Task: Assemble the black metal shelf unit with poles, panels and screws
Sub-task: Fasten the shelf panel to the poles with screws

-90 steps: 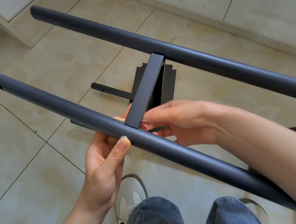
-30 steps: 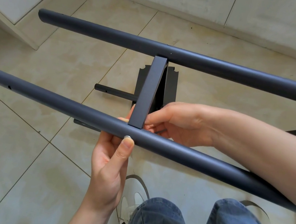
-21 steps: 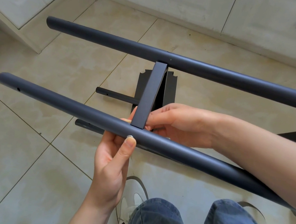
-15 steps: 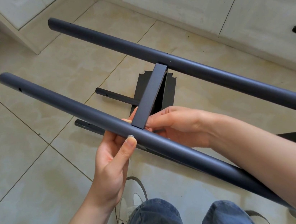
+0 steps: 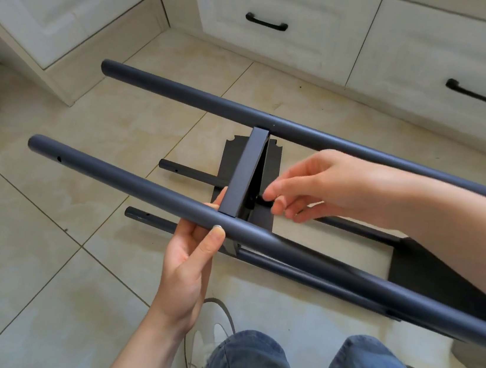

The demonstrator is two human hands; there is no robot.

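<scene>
Black metal fills the head view: a near pole (image 5: 142,184) and a far pole (image 5: 185,94) run side by side above the tiled floor (image 5: 30,217), joined by a panel (image 5: 243,174) standing on edge between them. The left hand (image 5: 192,257) grasps the near pole from below, thumb lying on its front by a screw (image 5: 218,227). The right hand (image 5: 316,184) hovers just right of the panel, fingers loosely bent and holding nothing. Two more poles (image 5: 168,223) lie on the floor beneath, before white drawers (image 5: 290,1).

Left hand (image 5: 192,257) palm-up, thumb raised, fingers curled; right hand (image 5: 322,185) hovers, fingers loosely bent.
</scene>
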